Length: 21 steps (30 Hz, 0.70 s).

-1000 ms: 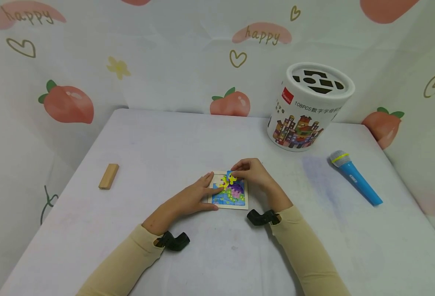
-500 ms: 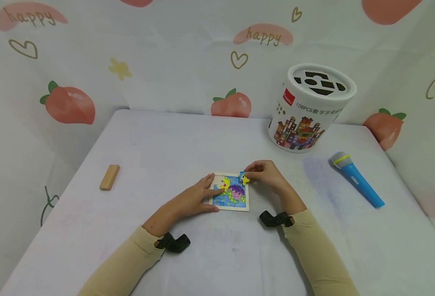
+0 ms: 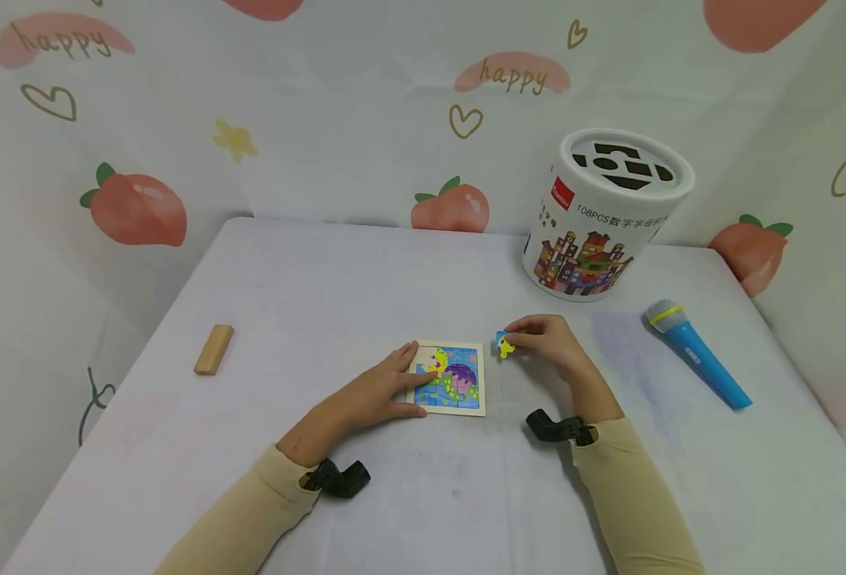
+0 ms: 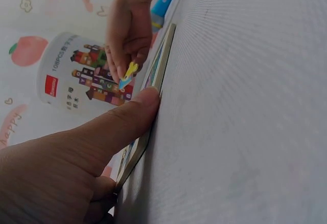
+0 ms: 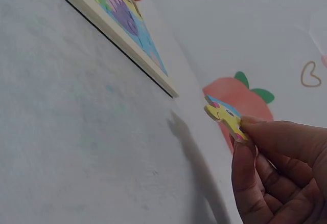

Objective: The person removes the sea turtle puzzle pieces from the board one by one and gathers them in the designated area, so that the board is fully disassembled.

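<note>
A small jigsaw puzzle in a pale wooden frame (image 3: 483,383) lies flat on the table, showing a yellow and purple sea picture with a bare pale patch at its upper left. My left hand (image 3: 372,390) rests on its left side, fingers extended and spread. In the left wrist view the left thumb (image 4: 122,124) presses along the frame edge. Just off the frame's right side, my right hand (image 3: 555,345) pinches a puzzle piece (image 3: 503,344) between thumb and fingers. The right wrist view shows this yellow and blue puzzle piece (image 5: 228,117) tilted, raised above the table.
A white printed bucket (image 3: 602,216) with a slotted lid stands at the back right. The blue toy microphone (image 3: 703,359) lies farther right. At the left is a wooden block (image 3: 214,350). A peach-patterned cloth (image 3: 336,112) hangs behind the white table (image 3: 307,303).
My right hand has moved rightward with the puzzle piece, from over the puzzle to beyond its right edge. The left hand has stayed in place on the puzzle.
</note>
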Each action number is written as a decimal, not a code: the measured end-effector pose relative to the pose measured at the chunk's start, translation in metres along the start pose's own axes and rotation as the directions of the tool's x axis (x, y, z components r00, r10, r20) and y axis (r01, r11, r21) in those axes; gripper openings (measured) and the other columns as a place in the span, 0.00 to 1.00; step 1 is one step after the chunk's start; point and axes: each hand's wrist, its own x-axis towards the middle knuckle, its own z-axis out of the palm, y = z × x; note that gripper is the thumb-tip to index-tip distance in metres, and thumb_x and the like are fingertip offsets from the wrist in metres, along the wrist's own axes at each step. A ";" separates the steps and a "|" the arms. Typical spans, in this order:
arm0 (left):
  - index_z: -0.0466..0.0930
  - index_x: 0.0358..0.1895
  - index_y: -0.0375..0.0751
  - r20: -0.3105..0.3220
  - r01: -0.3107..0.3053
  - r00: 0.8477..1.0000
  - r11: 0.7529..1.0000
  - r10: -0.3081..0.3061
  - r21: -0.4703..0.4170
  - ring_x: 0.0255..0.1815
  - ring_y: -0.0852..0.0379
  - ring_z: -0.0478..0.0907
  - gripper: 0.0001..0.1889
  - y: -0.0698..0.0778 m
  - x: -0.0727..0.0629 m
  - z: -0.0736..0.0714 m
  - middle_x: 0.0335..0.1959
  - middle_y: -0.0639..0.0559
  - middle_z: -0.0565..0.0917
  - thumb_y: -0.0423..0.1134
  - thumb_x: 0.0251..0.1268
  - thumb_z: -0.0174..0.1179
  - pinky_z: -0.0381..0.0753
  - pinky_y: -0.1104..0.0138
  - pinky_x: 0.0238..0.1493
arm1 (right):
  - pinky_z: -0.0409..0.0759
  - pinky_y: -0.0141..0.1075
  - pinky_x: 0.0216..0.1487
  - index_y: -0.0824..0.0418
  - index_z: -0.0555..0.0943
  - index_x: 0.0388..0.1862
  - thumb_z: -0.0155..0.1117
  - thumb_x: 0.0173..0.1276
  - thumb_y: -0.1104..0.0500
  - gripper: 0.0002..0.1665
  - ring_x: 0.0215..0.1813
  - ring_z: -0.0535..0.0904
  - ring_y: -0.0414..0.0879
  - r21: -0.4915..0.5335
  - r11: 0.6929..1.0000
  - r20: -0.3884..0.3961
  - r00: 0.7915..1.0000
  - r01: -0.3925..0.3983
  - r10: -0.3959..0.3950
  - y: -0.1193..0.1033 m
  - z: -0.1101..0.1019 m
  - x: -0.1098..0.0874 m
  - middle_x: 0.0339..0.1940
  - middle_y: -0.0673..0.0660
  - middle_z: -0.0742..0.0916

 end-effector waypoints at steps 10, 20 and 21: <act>0.67 0.67 0.55 0.000 -0.004 1.000 1.000 0.004 -0.004 0.77 0.44 0.40 0.32 -0.001 0.001 0.001 0.76 0.41 0.44 0.56 0.58 0.61 0.55 0.49 0.71 | 0.77 0.26 0.34 0.75 0.79 0.48 0.64 0.63 0.59 0.21 0.30 0.78 0.34 -0.010 1.000 0.003 1.000 -0.009 0.009 0.004 -0.010 -0.004 0.28 0.43 0.85; 0.67 0.67 0.55 -0.002 -0.001 1.000 1.000 0.001 -0.006 0.77 0.44 0.40 0.32 -0.001 0.001 0.000 0.76 0.41 0.45 0.55 0.57 0.61 0.56 0.49 0.70 | 0.76 0.29 0.32 0.74 0.79 0.47 0.64 0.63 0.59 0.20 0.29 0.79 0.37 -0.054 0.998 0.041 0.999 -0.020 0.022 0.008 -0.008 -0.001 0.27 0.46 0.85; 0.67 0.67 0.55 -0.001 0.001 1.000 1.000 -0.001 -0.007 0.77 0.44 0.40 0.32 -0.001 0.001 0.000 0.76 0.42 0.45 0.55 0.57 0.61 0.55 0.49 0.71 | 0.76 0.29 0.31 0.74 0.79 0.46 0.64 0.63 0.59 0.19 0.28 0.79 0.37 -0.060 0.998 0.038 0.999 -0.020 0.022 0.007 -0.008 -0.001 0.26 0.45 0.85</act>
